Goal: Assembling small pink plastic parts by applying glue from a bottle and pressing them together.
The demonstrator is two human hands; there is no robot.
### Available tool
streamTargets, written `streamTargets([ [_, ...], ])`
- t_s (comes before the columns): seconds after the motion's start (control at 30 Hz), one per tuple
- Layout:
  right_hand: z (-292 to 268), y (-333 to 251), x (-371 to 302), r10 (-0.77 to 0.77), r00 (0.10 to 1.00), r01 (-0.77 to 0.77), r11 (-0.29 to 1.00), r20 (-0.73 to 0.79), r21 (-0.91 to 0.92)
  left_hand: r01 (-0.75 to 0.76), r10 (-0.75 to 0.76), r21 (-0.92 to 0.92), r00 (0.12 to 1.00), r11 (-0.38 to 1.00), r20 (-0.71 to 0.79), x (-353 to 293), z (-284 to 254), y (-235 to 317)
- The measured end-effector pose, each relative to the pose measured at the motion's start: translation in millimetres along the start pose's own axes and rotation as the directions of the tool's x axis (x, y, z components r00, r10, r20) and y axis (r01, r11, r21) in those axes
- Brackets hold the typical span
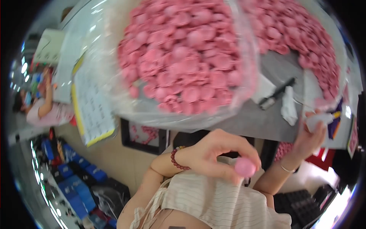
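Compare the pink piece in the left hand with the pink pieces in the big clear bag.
The pink piece is single, pinched between the left hand's fingertips near the person's chest; the bagged pieces lie heaped, loose and untouched, in the clear bag on the grey table. The held one shows a smooth rounded face; many bagged ones show a rimmed, dished face. Both are the same pink and roughly round.

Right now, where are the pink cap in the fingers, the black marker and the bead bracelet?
pink cap [244,167], head view, its rounded top.
black marker [277,92], head view, mid-barrel.
bead bracelet [175,159], head view, beads on the wrist.
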State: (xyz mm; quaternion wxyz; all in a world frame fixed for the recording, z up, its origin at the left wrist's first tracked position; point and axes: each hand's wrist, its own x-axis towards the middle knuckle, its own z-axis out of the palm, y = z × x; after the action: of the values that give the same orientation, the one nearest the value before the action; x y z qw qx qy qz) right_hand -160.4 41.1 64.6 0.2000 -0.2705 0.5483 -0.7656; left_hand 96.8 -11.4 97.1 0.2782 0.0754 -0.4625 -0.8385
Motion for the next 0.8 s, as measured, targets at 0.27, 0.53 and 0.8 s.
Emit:
streamTargets([
  [0.27,-16.0,-5.0,8.8,0.042,0.994,-0.037,0.998,0.103,-0.054,0.689,0.887,0.723,0.364,-0.052,-0.284,-115.7,-84.1,89.8],
  [0.53,-2.3,-5.6,4.3,0.022,0.997,-0.017,0.997,0.077,-0.069,0.649,0.953,0.729,0.304,-0.217,0.013,-115.6,-97.9,91.4],
  [0.8,-0.3,-5.9,1.3,-0.026,0.997,0.032,0.996,0.070,-0.083,0.534,0.557,0.823,0.751,-0.195,-0.356,-52.4,-76.5,71.8],
])
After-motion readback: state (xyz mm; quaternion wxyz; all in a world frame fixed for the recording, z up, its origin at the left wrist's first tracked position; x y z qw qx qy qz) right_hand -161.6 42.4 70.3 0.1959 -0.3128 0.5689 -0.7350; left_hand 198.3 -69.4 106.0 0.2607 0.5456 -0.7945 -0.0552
